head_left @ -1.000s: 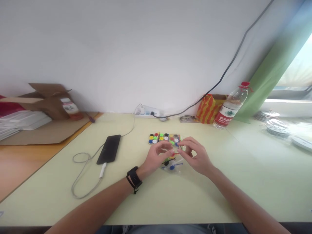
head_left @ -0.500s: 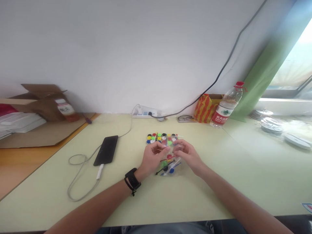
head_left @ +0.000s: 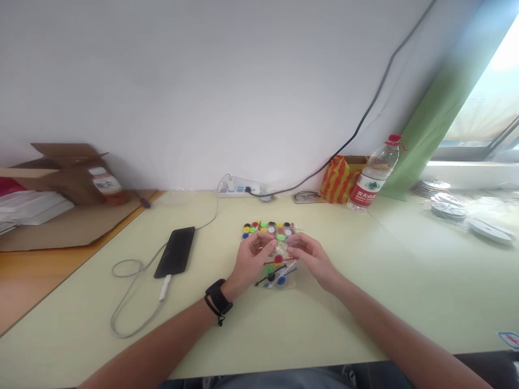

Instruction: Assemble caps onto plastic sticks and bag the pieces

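My left hand, with a black watch on its wrist, and my right hand meet over a small clear plastic bag lying on the pale green table. Both hands pinch the bag's top edge, fingers curled. Inside the bag are coloured round-headed pins in red, black, blue and green. Just beyond the hands lies a flat packet of coloured round caps in rows.
A black phone on a grey charging cable lies to the left. A power strip, glasses, a striped bag and a water bottle line the wall. Cardboard box at far left, plates at right.
Both hands have drawn a little closer together and slightly away from me over the bag. The view has shifted a little to the right.
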